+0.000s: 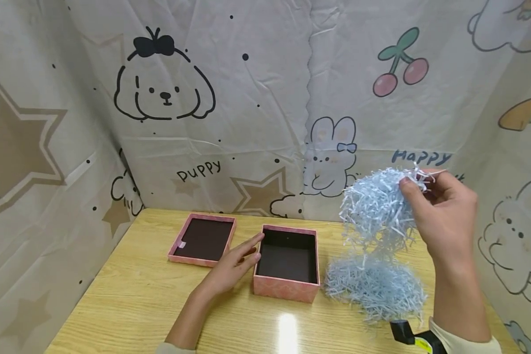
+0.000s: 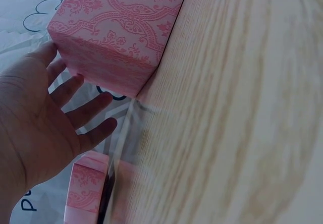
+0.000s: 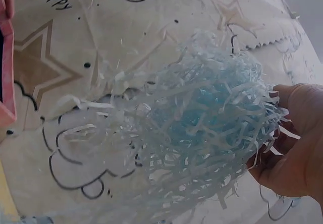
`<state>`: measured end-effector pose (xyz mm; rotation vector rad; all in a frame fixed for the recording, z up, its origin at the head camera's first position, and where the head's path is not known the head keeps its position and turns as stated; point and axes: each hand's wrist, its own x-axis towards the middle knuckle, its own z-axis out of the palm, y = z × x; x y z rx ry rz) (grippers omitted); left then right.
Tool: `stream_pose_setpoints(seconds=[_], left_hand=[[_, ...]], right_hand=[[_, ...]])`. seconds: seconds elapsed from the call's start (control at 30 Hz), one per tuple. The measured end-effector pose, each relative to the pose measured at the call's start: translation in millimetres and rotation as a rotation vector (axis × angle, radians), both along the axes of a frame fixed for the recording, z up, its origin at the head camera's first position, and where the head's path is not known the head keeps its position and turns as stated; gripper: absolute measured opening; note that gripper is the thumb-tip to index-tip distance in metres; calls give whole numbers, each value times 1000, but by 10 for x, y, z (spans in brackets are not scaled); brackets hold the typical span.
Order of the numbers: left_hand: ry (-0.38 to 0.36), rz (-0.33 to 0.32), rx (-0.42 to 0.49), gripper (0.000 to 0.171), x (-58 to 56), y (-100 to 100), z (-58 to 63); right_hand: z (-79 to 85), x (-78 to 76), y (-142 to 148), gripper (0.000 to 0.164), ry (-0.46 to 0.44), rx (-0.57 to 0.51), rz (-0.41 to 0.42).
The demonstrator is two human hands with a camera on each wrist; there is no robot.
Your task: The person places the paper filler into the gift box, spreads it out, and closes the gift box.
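My right hand (image 1: 447,211) pinches a clump of pale blue shredded paper (image 1: 376,206), raised above the table. In the right wrist view the clump (image 3: 202,118) hangs from the fingertips with loose strands trailing off it. Beneath it, a second heap of shredded paper (image 1: 376,287) lies on the table. To its left stands an open pink box (image 1: 285,287) with a dark inside and a floral pattern outside. My left hand (image 1: 230,265) has its fingers extended and spread, fingertips right at the left side of the box (image 2: 111,32) in the left wrist view.
The pink box lid (image 1: 203,238) lies with its dark inside up, left of the box. A wooden table (image 1: 128,300) carries everything. Light cloth sheets (image 1: 248,98) printed with cartoon figures hang behind it and at both sides.
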<state>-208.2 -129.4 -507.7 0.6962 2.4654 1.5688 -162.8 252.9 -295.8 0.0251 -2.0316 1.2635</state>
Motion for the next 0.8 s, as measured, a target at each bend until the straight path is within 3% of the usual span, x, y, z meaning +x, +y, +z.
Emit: stream_pose_setpoints(seconds=[0.2, 0.37, 0.6, 0.8], left_hand=[[5, -19, 3, 58, -14, 2, -12], [-1, 20, -8, 56, -3, -45, -9], [0, -7, 9, 56, -26, -19, 8], [-2, 10, 0, 55, -15, 0, -23]], right_hand=[[215, -45, -282, 11, 53, -23, 93], [320, -94, -594, 11, 74, -36, 215], [355, -139, -859, 9, 105, -45, 317], [279, -175, -955, 7, 93, -85, 362]])
